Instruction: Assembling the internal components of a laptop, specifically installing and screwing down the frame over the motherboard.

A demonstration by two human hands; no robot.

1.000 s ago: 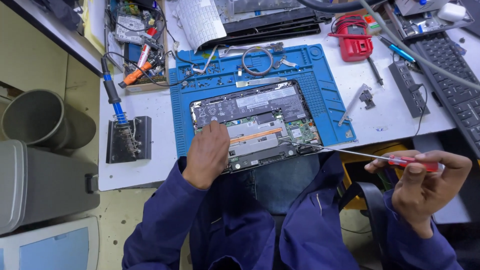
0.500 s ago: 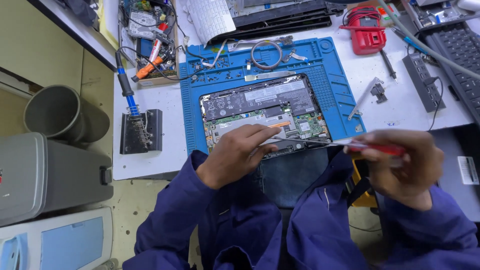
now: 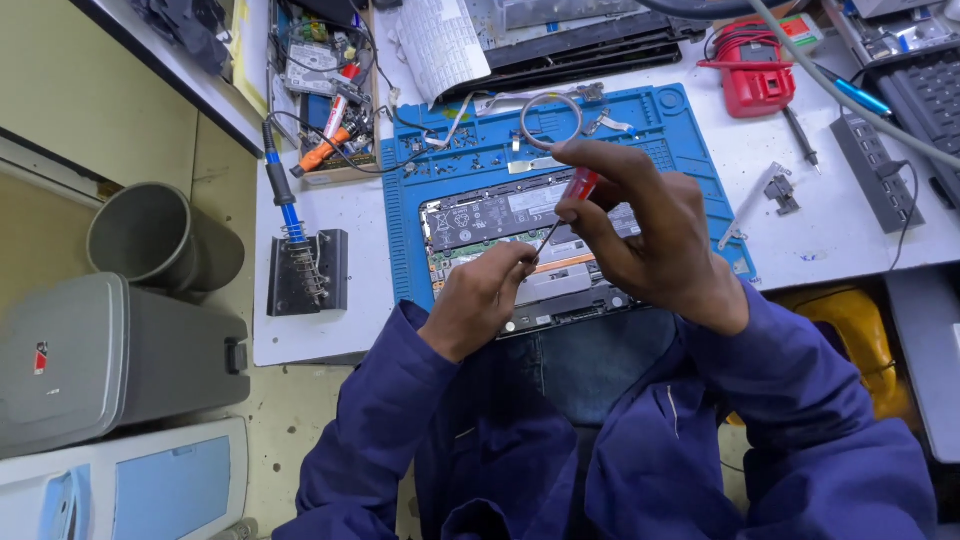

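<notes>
We see a white workbench (image 3: 800,240) running across the top of the view, and beneath its near edge our two dark blue sleeves (image 3: 800,440) come up from the bottom of the frame. To the left of the bench, on the floor, sit a grey plastic case (image 3: 110,360) and, just behind it, a grey round bin (image 3: 150,235). On the bench lies a blue work mat (image 3: 400,230), and on the mat's near half rests an opened laptop base (image 3: 490,215) with its circuit boards and flat battery showing, its near edge reaching the edge of the bench. Behind the mat lie a dark laptop part (image 3: 600,40) and a pale keyboard sheet (image 3: 435,40); to the right are a red meter (image 3: 755,80) and a dark power strip (image 3: 868,170). Left of the mat stands a black soldering-iron stand (image 3: 305,270) with a blue-handled iron (image 3: 285,200) in it. Our right hand (image 3: 650,235) is closed around a red-handled screwdriver (image 3: 578,188), held over the middle of the laptop base, its thin shaft slanting down and leftward. Our left hand (image 3: 480,300) is curled over the near left part of the base, its fingertips (image 3: 522,258) pinched at the screwdriver's tip; we cannot tell whether they hold anything small there.
</notes>
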